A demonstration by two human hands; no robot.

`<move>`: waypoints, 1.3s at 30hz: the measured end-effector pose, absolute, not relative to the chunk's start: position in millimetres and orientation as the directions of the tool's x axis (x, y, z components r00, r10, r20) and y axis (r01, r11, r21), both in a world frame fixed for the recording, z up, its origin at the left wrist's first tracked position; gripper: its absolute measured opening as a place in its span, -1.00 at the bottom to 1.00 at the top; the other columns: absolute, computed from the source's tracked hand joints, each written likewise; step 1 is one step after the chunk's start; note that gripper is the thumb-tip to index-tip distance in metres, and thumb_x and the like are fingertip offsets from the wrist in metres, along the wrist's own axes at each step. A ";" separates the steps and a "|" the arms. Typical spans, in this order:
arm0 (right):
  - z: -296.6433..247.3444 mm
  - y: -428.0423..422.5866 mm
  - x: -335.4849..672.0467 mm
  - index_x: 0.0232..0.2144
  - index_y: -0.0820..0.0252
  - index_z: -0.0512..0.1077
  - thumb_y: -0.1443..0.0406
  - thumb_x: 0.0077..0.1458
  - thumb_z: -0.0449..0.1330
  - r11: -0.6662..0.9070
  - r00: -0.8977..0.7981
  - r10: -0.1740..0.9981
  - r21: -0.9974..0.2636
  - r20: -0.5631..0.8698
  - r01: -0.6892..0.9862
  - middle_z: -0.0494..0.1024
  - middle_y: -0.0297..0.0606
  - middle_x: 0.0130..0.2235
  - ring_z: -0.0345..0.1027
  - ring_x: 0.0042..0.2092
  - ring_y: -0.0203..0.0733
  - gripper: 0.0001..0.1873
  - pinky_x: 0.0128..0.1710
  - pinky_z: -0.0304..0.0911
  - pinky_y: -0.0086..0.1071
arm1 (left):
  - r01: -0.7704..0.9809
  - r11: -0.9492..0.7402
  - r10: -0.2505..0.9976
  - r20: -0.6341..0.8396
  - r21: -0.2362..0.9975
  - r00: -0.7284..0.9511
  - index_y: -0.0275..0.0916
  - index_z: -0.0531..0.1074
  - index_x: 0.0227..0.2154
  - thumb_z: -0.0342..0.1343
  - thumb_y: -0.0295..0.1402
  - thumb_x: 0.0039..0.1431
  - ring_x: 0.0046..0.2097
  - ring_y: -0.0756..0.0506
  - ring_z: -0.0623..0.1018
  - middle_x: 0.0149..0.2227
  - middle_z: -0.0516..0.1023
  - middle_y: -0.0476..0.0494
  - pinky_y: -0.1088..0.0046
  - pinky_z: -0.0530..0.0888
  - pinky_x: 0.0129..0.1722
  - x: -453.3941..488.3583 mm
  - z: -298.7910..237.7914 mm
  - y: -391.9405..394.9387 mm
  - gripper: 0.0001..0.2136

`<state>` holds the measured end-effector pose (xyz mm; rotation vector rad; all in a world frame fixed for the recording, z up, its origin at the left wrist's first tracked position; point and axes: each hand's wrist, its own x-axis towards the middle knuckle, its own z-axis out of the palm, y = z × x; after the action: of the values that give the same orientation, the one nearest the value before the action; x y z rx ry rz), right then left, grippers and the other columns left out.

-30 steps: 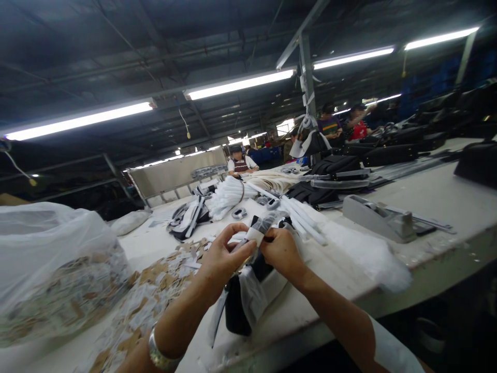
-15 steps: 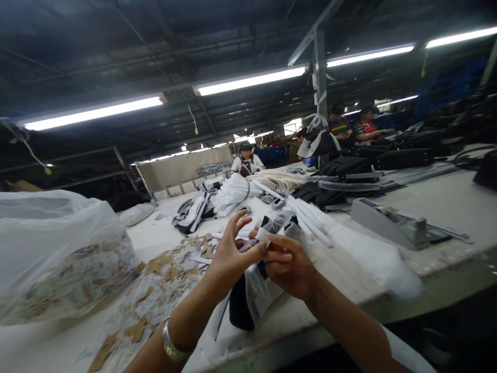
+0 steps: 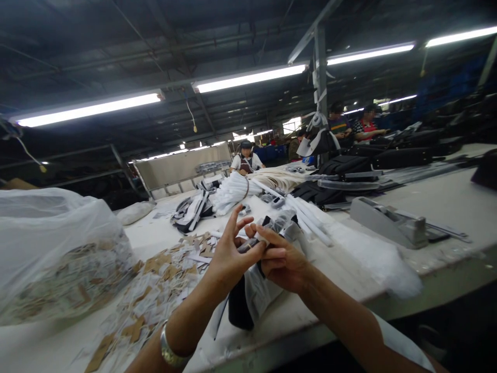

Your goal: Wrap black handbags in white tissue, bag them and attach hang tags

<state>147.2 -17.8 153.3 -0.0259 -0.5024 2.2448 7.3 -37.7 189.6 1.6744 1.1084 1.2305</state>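
Observation:
My left hand [image 3: 228,255] pinches a narrow grey strip [image 3: 248,245] between thumb and fingers, with the index finger raised. My right hand [image 3: 285,264] is closed at the same spot, its index finger pressing over a small white piece that is now mostly covered. Just beyond the fingers lies a clear plastic-wrapped part [image 3: 281,221] with black ends. Below both hands, a black and light grey fabric item [image 3: 240,305] rests at the table's edge. Whether the strip is joined to it is hidden by my hands.
On the left, a translucent bag [image 3: 50,223] bulges with paper tags. Loose white and brown tags [image 3: 155,280] cover the table beside it. Behind are white rolled strips [image 3: 233,191]; a grey tape dispenser-like device [image 3: 384,223] stands right. A co-worker [image 3: 246,158] sits across.
My right index finger has moved forward and left over the small white piece, which showed plainly before. My left hand keeps its pinch, and the view has shifted slightly.

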 end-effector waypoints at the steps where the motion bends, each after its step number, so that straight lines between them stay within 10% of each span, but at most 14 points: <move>1: 152.4 -16.8 147.5 -0.19 0.30 0.44 0.32 0.25 0.22 -0.592 -0.670 0.729 -0.361 0.142 -0.721 0.41 -0.53 -0.55 0.06 -0.73 -0.66 -0.87 -0.79 -0.15 -0.78 | 0.197 -0.326 0.941 0.298 0.925 0.159 0.04 -0.01 0.35 0.36 -0.32 -0.04 -0.39 0.10 0.43 0.18 0.37 -0.23 0.56 0.43 -0.37 7.2 189.9 -38.2 -0.08; 10: 162.7 -16.0 148.5 -0.32 0.28 0.39 0.13 0.10 0.35 -0.564 -0.665 0.737 -0.434 0.120 -0.703 0.51 -0.43 -0.42 0.05 -0.72 -0.64 -0.67 -0.79 -0.09 -0.73 | 0.173 -0.329 0.940 0.305 0.928 0.151 0.06 0.02 0.33 0.37 -0.33 -0.05 -0.13 -0.06 0.55 0.19 0.38 -0.20 0.48 0.51 -0.20 5.6 184.1 -36.0 -0.10; 16: 168.7 -19.2 150.5 -0.29 0.33 0.45 0.42 0.06 0.27 -0.523 -0.615 0.788 -0.521 0.004 -0.674 0.40 -0.49 -0.56 -0.01 -0.72 -0.62 -0.88 -0.77 -0.13 -0.73 | 0.181 -0.331 0.941 0.308 0.926 0.143 0.01 0.05 0.33 0.35 -0.30 -0.01 -0.08 -0.10 0.57 0.17 0.41 -0.23 0.43 0.52 -0.14 9.5 183.9 -35.9 -0.15; 26: 156.7 -23.1 162.8 -0.18 0.37 0.46 0.43 0.02 0.18 -0.558 -0.661 0.741 -0.443 0.115 -0.702 0.55 -0.28 -0.38 0.44 -0.44 -0.40 -0.75 -0.51 0.32 -0.63 | 0.188 -0.377 0.923 0.350 0.907 0.162 -0.04 0.09 0.32 0.31 -0.27 0.07 0.11 -0.14 0.48 0.16 0.42 -0.23 0.33 0.35 0.14 4.6 182.5 -34.2 -0.22; 33: 141.0 -38.2 179.2 -0.11 0.21 0.53 0.19 0.15 0.28 -0.112 -0.414 0.903 -0.865 0.117 -0.489 0.58 -0.20 -0.14 0.51 -0.39 -0.35 -0.71 -0.53 0.32 -0.58 | 0.230 -0.267 0.959 0.235 0.936 0.155 -0.13 0.41 0.15 0.26 -0.11 0.11 -0.01 -0.22 0.54 0.02 0.56 -0.18 0.27 0.44 0.01 0.5 196.5 -33.7 -0.46; 39: 81.7 -17.6 211.9 -0.09 0.17 0.54 0.04 0.19 0.19 0.379 0.140 0.902 -0.905 0.408 0.195 0.62 -0.13 -0.18 0.53 -0.19 -0.09 -0.61 -0.16 0.44 -0.25 | 0.038 -0.343 0.932 0.335 0.938 0.140 -0.10 0.29 0.24 -0.05 0.10 0.28 0.26 -0.28 0.34 0.25 0.38 -0.16 0.14 0.24 0.25 -34.3 175.0 -8.7 -0.42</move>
<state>211.9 -17.6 81.7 -1.0941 -1.3580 0.6967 -34.3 -8.7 175.0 1.5670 0.9697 1.3250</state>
